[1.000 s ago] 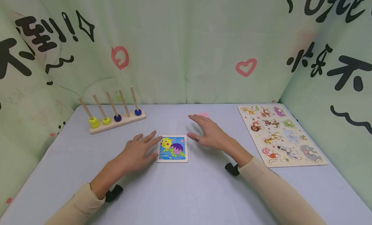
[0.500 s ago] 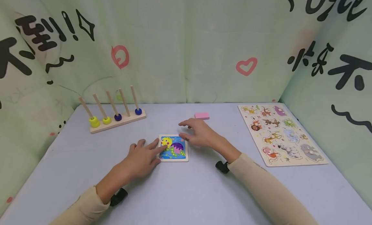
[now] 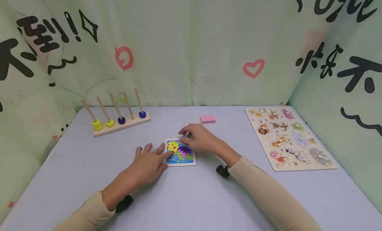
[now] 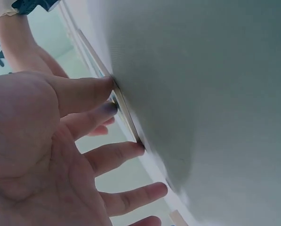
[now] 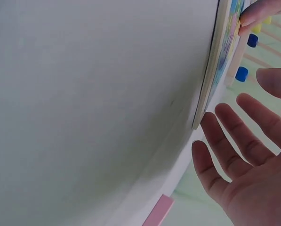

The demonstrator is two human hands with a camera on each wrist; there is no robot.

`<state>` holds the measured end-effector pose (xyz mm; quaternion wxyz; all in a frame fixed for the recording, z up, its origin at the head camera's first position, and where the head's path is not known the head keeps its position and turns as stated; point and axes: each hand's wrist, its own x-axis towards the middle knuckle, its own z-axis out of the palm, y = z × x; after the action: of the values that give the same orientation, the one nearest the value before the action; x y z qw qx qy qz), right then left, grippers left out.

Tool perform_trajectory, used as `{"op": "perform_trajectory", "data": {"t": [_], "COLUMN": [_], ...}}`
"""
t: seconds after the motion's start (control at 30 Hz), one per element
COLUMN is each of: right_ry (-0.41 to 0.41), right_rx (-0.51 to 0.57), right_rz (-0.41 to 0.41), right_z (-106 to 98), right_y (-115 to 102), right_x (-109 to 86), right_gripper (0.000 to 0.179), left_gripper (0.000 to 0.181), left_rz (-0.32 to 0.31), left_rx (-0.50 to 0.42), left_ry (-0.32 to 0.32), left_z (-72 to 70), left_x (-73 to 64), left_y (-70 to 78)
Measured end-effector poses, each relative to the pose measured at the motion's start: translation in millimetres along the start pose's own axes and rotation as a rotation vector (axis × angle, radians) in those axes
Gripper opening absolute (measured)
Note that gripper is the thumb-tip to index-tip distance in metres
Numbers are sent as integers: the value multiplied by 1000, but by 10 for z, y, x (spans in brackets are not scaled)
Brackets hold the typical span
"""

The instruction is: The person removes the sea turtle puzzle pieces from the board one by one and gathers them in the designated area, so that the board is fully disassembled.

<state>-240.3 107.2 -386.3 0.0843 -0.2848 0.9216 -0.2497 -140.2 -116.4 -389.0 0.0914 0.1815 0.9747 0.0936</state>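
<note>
A small square jigsaw puzzle [image 3: 182, 160] with a yellow and purple turtle picture and a pale wooden frame lies on the table. My left hand [image 3: 148, 165] is at its left side. The index finger rests over the picture, while the thumb and middle fingertip meet the frame's edge [image 4: 126, 110] in the left wrist view. Over the upper right corner hovers my right hand [image 3: 199, 138], with fingers loosely bent and nothing held. In the right wrist view its fingertips [image 5: 210, 117] come close to the end of the puzzle [image 5: 220, 63].
Behind the hands sits a pink block [image 3: 207, 119]. A wooden peg stand [image 3: 122, 125] with yellow and blue beads is at the back left. A large animal puzzle board [image 3: 286, 138] lies at the right. Curtains [image 3: 191, 52] hang round the table.
My left hand has moved right, its index finger coming onto the picture, and the puzzle has shifted slightly right. My right hand has moved left and down to the puzzle's corner, uncovering the pink block.
</note>
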Motion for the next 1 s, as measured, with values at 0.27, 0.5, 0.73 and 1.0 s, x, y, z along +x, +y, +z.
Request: {"op": "perform_trajectory", "data": {"t": [0.27, 0.5, 0.73, 1.0], "right_ry": [-17, -29, -55, -86], "right_rx": [-12, -10, 8, 4], "right_rz": [-43, -69, -94, -123], "right_z": [45, 69, 87, 113], "right_y": [-66, -94, -101, -144], "right_x": [88, 150, 206, 286], "right_gripper": [25, 20, 17, 15], "left_gripper": [55, 56, 55, 55], "left_rz": [-25, -34, -32, -30], "left_rx": [-8, -7, 3, 7], "left_ry": [7, -7, -24, -22], "left_z": [7, 34, 69, 55], "left_x": [-1, 16, 40, 42], "left_y": [70, 103, 113, 120]}}
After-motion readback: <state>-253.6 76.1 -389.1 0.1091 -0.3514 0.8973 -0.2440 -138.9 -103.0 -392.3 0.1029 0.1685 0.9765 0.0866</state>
